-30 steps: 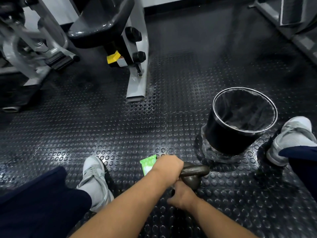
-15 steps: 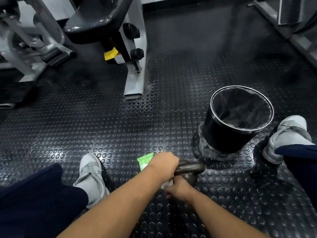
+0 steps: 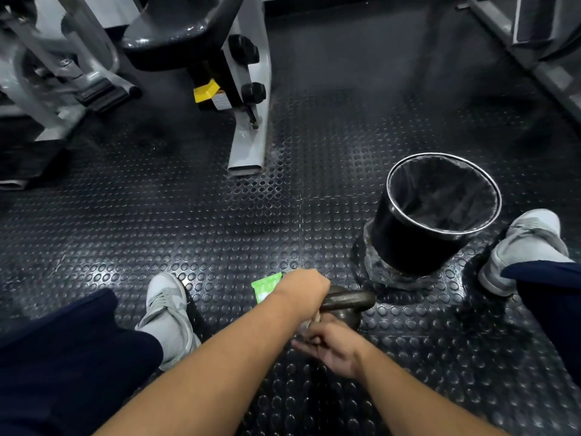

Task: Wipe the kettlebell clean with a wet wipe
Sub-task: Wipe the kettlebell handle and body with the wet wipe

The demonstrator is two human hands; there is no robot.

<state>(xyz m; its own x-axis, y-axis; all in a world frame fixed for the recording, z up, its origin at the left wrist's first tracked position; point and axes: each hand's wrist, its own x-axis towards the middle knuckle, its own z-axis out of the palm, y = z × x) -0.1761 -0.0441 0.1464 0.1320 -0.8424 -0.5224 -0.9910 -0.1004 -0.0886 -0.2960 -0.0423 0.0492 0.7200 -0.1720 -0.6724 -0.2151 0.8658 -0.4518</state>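
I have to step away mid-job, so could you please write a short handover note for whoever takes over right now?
Left hand: grips the kettlebell by its handle, steadying it on the floor.
Right hand: holds the wipe against the bell's body, below the handle.
Packet: on the floor just beyond the left hand.
Bin: upright, to the right of the kettlebell.
Done: the wipe is out and on the bell; how much is clean cannot be told.
Left: finish wiping body and handle, then probably bin the wipe.
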